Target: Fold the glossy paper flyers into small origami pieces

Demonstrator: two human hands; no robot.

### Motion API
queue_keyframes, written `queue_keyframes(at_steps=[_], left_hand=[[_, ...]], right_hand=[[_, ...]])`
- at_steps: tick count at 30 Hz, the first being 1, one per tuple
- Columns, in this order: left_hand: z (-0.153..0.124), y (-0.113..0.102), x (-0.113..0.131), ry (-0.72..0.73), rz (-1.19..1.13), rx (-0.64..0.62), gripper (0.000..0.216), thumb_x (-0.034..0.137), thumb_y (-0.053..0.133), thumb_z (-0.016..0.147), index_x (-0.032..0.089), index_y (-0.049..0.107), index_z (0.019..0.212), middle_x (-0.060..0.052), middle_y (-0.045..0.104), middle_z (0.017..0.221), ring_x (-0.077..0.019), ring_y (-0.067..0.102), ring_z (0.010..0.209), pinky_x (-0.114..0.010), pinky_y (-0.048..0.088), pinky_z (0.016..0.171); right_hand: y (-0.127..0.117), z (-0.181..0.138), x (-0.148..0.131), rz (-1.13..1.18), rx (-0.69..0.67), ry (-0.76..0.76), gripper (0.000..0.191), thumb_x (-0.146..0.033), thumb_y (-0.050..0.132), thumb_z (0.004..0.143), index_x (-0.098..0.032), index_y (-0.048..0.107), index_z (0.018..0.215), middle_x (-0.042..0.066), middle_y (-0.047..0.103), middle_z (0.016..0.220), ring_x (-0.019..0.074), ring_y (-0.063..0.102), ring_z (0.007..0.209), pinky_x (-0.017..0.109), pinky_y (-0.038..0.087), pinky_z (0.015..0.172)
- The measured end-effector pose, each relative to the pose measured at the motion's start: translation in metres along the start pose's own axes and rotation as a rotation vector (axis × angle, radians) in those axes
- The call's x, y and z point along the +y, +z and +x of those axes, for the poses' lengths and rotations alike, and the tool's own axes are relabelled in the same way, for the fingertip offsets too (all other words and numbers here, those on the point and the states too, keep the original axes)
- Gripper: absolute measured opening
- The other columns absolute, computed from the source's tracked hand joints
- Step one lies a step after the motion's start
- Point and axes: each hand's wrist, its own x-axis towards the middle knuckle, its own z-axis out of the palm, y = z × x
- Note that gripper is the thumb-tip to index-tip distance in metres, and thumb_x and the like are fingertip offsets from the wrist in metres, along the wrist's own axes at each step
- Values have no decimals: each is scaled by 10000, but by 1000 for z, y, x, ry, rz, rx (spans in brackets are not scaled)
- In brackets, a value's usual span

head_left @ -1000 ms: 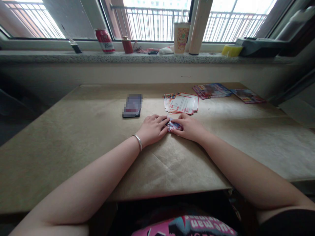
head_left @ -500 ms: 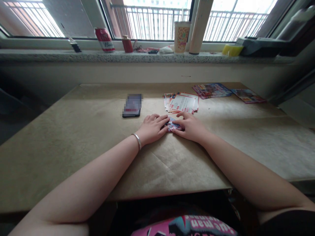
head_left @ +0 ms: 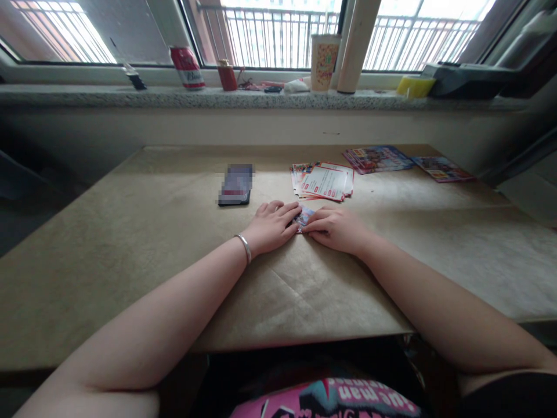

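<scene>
A small colourful printed card [head_left: 305, 215] lies on the table between my two hands, mostly covered by the fingers. My left hand [head_left: 272, 226], with a silver bangle at the wrist, holds its left side, fingers on top and thumb by the near edge. At the right side, my right hand [head_left: 337, 229] has its fingers drawn together, with thumb and fingertips closed on the card. Just beyond the hands is a loose stack of cards [head_left: 328, 181], the top one white with red and black print. A dark phone [head_left: 236, 184], blurred out, lies to the left.
Colourful printed booklets or cards [head_left: 378, 159] lie at the table's back right, with another bunch [head_left: 442, 168] beside them. On the stone windowsill [head_left: 261, 100] stand a red can [head_left: 187, 68], a red bottle [head_left: 227, 75], a patterned cup [head_left: 324, 62] and a yellow object [head_left: 415, 86].
My right hand's fingers have drawn together at the card's right side; earlier its index finger was raised and spread. Less of the card shows now. The left hand stays almost in place.
</scene>
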Motion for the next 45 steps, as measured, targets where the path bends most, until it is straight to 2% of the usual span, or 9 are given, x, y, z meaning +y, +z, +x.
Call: queue_keyframes(at_steps=[9, 24, 29, 32, 36, 38, 40, 42, 45], left_hand=[[1, 2, -2, 4, -6, -18, 554, 518, 299, 982, 291, 378, 1481, 20, 356, 1565, -285, 339, 1353, -493, 243, 1122], [1, 3, -2, -1, 18, -13, 570, 552, 282, 981, 297, 381, 1481, 36, 352, 1566, -284, 339, 1359, -490, 248, 1127], [0, 2, -2, 17, 24, -3, 643, 627, 352, 943, 283, 374, 1485, 21, 357, 1563, -297, 346, 1362, -507, 255, 1126], [-2, 2, -3, 18, 53, 53, 624, 623, 388, 935, 282, 422, 1458, 8, 391, 1546, -309, 376, 1342, -506, 280, 1108], [-8, -2, -4, 56, 151, 250, 628, 579, 507, 910, 254, 449, 1444, -27, 436, 1516, -340, 376, 1338, -534, 215, 1142], [-12, -5, -3, 118, 205, 357, 541, 538, 544, 908, 262, 532, 1374, -24, 538, 1425, -328, 404, 1310, -529, 189, 1157], [-15, -8, -3, 179, 255, 434, 362, 467, 545, 931, 284, 640, 1228, -5, 650, 1261, -297, 449, 1259, -512, 187, 1159], [-16, -10, -4, 223, 288, 474, 220, 371, 531, 957, 300, 695, 1084, 15, 706, 1103, -259, 491, 1202, -496, 197, 1154], [-16, -11, -9, 298, 273, 448, 187, 270, 530, 967, 311, 706, 1014, 35, 721, 1031, -207, 549, 1106, -454, 276, 1097]], right_hand=[[-2, 0, -2, 16, -5, -23, 254, -296, 544, 910, -285, 771, 1024, 32, 731, 1033, 189, 632, 968, 321, 470, 886], [2, -3, 21, 152, 43, -26, 175, -352, 647, 871, -289, 795, 941, 67, 659, 991, 182, 602, 912, 340, 480, 846], [3, -3, 24, 164, 50, -49, 149, -328, 662, 865, -287, 792, 925, 63, 660, 994, 184, 607, 927, 351, 483, 861], [7, 0, 22, 138, 100, -76, 155, -317, 640, 885, -288, 790, 914, 64, 663, 1033, 183, 604, 949, 354, 482, 877], [14, 5, 17, 74, 174, -93, 161, -304, 631, 893, -287, 787, 926, 62, 677, 1031, 188, 603, 970, 364, 477, 912], [15, 7, 16, 41, 204, -101, 173, -320, 619, 902, -288, 787, 925, 61, 686, 1020, 192, 603, 972, 370, 476, 917], [15, 8, 15, 10, 223, -103, 187, -335, 608, 908, -291, 788, 924, 59, 694, 996, 195, 606, 952, 373, 478, 902], [14, 8, 15, -13, 226, -91, 199, -344, 598, 913, -291, 788, 940, 59, 699, 958, 195, 610, 919, 370, 481, 875], [13, 7, 14, -34, 216, -73, 214, -347, 589, 917, -287, 786, 974, 61, 703, 934, 199, 612, 899, 367, 481, 864]])
